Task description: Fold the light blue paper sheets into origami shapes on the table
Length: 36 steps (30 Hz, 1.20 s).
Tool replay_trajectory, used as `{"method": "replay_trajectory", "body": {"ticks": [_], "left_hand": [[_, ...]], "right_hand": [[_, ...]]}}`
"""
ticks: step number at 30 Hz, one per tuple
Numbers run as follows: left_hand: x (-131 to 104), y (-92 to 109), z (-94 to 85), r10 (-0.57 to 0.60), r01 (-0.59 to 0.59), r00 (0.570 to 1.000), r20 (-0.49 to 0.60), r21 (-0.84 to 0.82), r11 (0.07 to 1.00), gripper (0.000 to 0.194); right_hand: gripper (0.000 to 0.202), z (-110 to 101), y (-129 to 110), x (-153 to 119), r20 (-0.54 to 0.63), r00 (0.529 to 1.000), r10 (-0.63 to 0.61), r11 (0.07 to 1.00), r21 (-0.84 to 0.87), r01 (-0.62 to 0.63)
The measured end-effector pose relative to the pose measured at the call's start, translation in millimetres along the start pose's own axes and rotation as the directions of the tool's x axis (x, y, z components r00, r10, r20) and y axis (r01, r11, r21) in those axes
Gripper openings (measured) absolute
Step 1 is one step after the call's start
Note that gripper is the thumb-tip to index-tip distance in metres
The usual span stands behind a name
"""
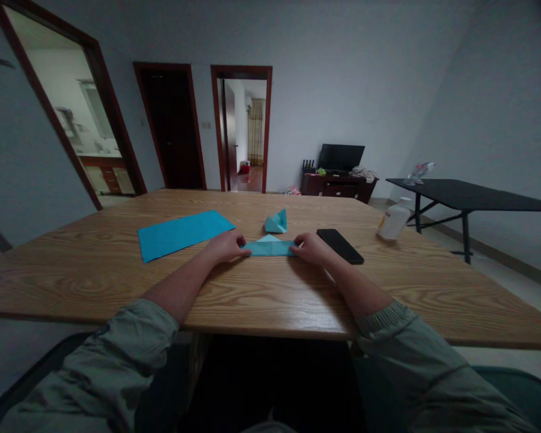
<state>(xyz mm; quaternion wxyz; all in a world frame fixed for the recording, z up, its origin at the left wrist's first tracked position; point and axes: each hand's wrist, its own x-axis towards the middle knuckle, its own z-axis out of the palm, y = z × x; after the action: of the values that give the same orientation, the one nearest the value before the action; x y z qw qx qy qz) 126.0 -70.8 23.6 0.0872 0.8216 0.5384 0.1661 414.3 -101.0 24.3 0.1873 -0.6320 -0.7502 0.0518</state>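
Wooden table (117, 264) fills most of the view, the person seated at its near edge, both forearms resting on it. Flat blue sheet (183, 233) lies left of centre, unfolded, well apart from the hands. Black phone (340, 245) lies just right of the right hand. White bottle (394, 221) stands farther right near the table's edge. Small finished paper boat (276, 222) sits just behind the work, upright.

Folded blue paper (269, 246) lies flat on the table between the hands, a long strip with a pale triangle rising from its middle. Left hand (225, 246) presses fingertips on the strip's left end; right hand (311, 248) pins the right end. Both hands are curled with fingers down on the paper, pinching or pressing, no lift visible; exact finger grip is too small to tell.

Risks, as judged: uneven pressure from the two ends could skew the crease, or the thin strip could tear at the fold if pulled apart. The smooth tabletop may let the paper slide. The right wrist is close to the phone and could nudge it. Dim light makes edge alignment harder.
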Motion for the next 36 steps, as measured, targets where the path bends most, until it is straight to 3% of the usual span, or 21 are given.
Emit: {"method": "replay_trajectory", "body": {"ticks": [6,14,22,29,32,36], "left_hand": [[-3.1,4.9,-1.5,0.060,-0.060,0.998,-0.034,0.006,0.998,0.025],[2.4,-1.3,2.1,0.066,-0.065,0.998,-0.003,-0.214,0.975,0.029],[-4.9,-0.5,0.4,0.072,-0.071,0.997,0.004,-0.114,0.991,0.026],[-0.6,-4.4,1.6,0.046,-0.046,0.998,0.046,-0.007,0.999,0.025],[-1.6,-2.5,0.8,0.094,-0.093,0.992,0.087,-0.015,0.996,0.030],[-4.7,1.2,-1.1,0.169,-0.166,0.974,0.150,-0.035,0.986,0.039]], "right_hand": [[0.016,5.4,4.3,3.6,-0.007,1.000,-0.023,0.997,0.069,0.023],[0.020,11.6,9.1,6.7,0.024,0.999,-0.026,0.986,0.168,0.022],[0.030,10.5,5.5,6.0,0.037,0.999,-0.010,0.999,0.042,0.008],[0.029,2.3,-19.6,-12.2,0.007,0.975,-0.224,0.962,-0.160,0.222],[0.038,6.2,-32.7,-17.7,0.039,0.934,-0.354,0.923,-0.149,0.356],[0.055,14.3,-37.0,-17.1,0.098,0.924,-0.370,0.920,-0.099,0.379]]}}
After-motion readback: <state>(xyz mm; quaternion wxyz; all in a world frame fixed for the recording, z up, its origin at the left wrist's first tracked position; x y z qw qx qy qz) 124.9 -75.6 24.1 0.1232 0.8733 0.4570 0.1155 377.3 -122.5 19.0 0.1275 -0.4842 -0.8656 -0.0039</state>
